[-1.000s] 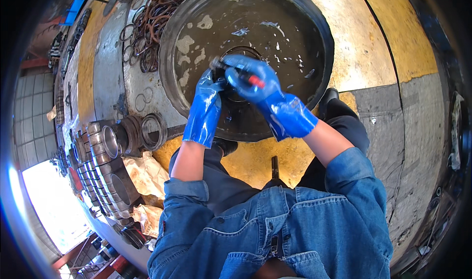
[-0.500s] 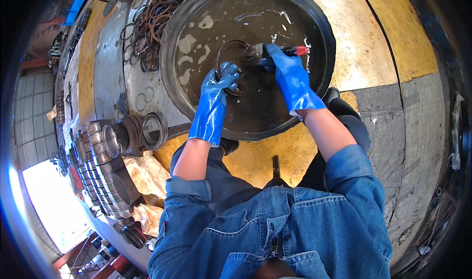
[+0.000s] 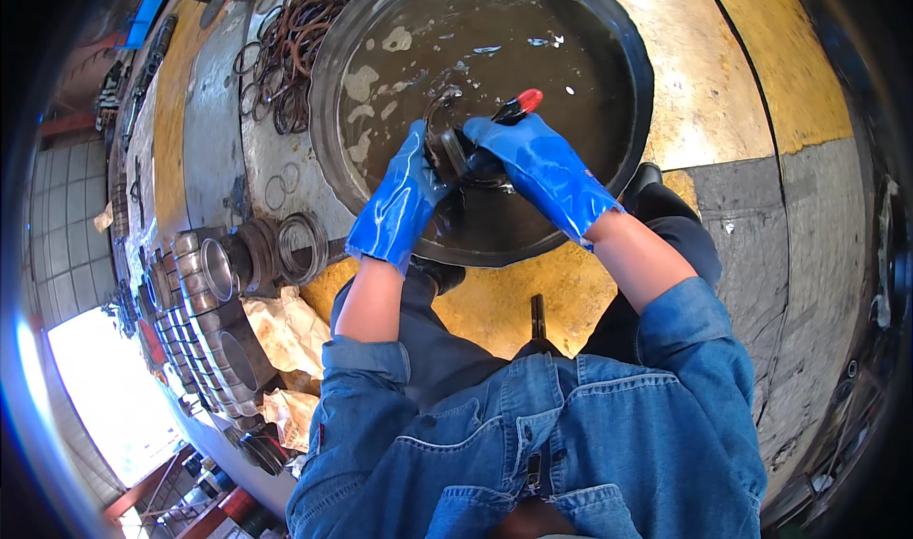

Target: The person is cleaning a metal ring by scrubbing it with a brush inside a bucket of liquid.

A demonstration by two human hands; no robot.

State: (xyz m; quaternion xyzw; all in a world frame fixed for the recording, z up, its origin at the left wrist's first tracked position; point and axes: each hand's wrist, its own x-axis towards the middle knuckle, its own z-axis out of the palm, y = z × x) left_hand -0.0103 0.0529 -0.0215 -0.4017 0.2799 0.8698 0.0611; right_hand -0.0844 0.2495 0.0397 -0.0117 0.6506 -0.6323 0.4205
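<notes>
Both my hands wear long blue rubber gloves and are over a wide dark round tub (image 3: 328, 83) of murky brown liquid. My left hand (image 3: 399, 192) is closed on a thin dark metal ring (image 3: 431, 113), its far arc showing above the fingers. A brush with a black, red-tipped handle (image 3: 518, 107) is gripped in my right hand (image 3: 540, 163). The brush head lies against the ring, close to my left fingers. My hands and the brush hide the ring's near part.
Left of the tub lies a heap of rusty rings (image 3: 304, 30), with a few thin loose rings (image 3: 278, 189) nearer me. Metal cylinders (image 3: 195, 282) stand in rows at left, beside crumpled brown paper (image 3: 290, 330). My legs straddle a yellow floor patch (image 3: 504, 297).
My right hand has moved left and nearer me, bringing the brush against the ring's near side. The brush handle now tilts up to the right. My left hand has shifted slightly left.
</notes>
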